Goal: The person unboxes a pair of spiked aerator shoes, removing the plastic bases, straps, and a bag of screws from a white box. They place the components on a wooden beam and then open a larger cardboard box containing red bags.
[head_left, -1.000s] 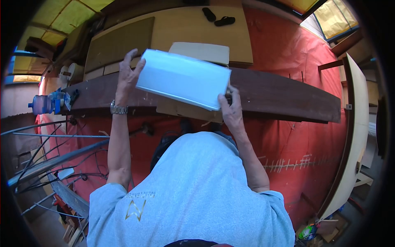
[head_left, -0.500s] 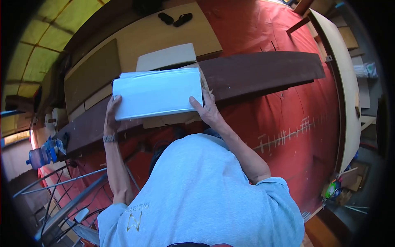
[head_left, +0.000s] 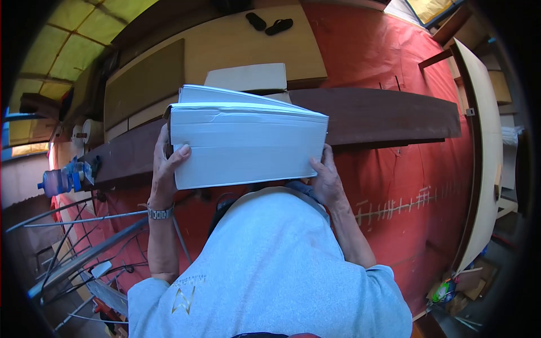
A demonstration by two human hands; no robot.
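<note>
A white cardboard box [head_left: 248, 147] is held up in front of my chest, its broad face towards me and its top edge slightly gaping at the back. My left hand [head_left: 168, 167] grips its left end, thumb on the front face and fingers behind. At the lower right corner my right hand [head_left: 327, 177] clasps it, thumb in front. Both hands are closed on it. Behind the held box, another pale cardboard box [head_left: 246, 77] rests by the dark brown plank [head_left: 389, 115].
Black flip-flops [head_left: 279, 26] lie on a light wooden board [head_left: 220, 48] beyond the plank. Red sheeting [head_left: 394, 186] covers the floor. A blue water bottle [head_left: 54, 183] and metal rods [head_left: 93, 259] are at left. A long panel [head_left: 476, 152] runs along the right.
The box has come nearer my body and tilted, so its front face shows taller and a gap appears along its top. Both hands still hold it, moved lower in view.
</note>
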